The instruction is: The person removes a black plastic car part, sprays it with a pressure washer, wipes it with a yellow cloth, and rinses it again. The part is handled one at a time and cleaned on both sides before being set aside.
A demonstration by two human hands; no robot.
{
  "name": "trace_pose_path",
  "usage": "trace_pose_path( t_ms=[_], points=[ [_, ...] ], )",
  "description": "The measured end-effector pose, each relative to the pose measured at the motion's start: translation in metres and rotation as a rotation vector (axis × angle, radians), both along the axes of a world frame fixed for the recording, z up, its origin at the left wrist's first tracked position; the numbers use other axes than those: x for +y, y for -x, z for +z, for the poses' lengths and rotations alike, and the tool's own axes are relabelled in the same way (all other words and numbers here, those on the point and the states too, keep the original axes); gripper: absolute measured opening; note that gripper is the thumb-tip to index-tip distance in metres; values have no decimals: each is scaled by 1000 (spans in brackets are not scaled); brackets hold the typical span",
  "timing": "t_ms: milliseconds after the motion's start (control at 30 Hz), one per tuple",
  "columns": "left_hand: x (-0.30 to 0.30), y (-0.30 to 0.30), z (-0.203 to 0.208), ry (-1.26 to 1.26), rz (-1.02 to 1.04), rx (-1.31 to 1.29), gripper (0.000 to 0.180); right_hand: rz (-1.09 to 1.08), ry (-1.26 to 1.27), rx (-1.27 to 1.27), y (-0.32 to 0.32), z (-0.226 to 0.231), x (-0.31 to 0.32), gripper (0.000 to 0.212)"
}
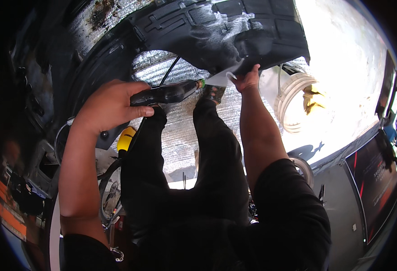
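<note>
A black spray gun [164, 93] with a greenish nozzle [201, 83] is gripped in my left hand [110, 106]. It points to the right, and a fan of white spray [221, 77] leaves it toward the lower edge of a large black moulded panel [275, 27]. White streaks of water or foam [221, 27] lie across the panel's face. My right hand [247, 81] grips the panel's lower edge, thumb up against it; the panel partly hides its fingers. Behind the gun, the panel has a wide curved cut-out.
A pale round bucket [286, 106] with a yellow cloth [315, 100] stands on the sunlit floor at right. By my left leg are a yellow-and-black object [126, 139] and a dark hose [112, 168]. Wet, shiny ground [180, 131] lies beneath my feet. Dark clutter fills the left side.
</note>
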State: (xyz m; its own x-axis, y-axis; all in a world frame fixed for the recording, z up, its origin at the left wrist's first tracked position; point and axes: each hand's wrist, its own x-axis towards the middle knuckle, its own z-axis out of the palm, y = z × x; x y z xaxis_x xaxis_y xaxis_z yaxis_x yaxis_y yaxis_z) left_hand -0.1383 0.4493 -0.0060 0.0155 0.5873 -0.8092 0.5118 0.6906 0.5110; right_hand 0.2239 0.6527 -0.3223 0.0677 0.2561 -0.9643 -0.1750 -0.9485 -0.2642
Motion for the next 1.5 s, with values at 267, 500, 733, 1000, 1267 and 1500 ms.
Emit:
trace_pose_path(
  t_ms=[267,500,733,1000,1267,1500],
  points=[
    [75,-16,-22,-442,-360,185,48,-60,-183,24,-31,-19,26,98],
    [125,-17,-42,-515,-556,137,58,-165,-334,171,-30,-12,33,116],
    [144,-38,-85,-665,-632,353,62,-98,-388,215,-38,-25,42,118],
    [151,-44,-97,-692,-708,380,55,-220,-357,141,-16,-28,21,101],
    [84,9,-57,-424,-730,338,52,-182,-288,198,26,-41,-34,80],
    [31,36,-53,-348,-598,264,49,82,-71,177,49,-10,-55,100]
  ],
)
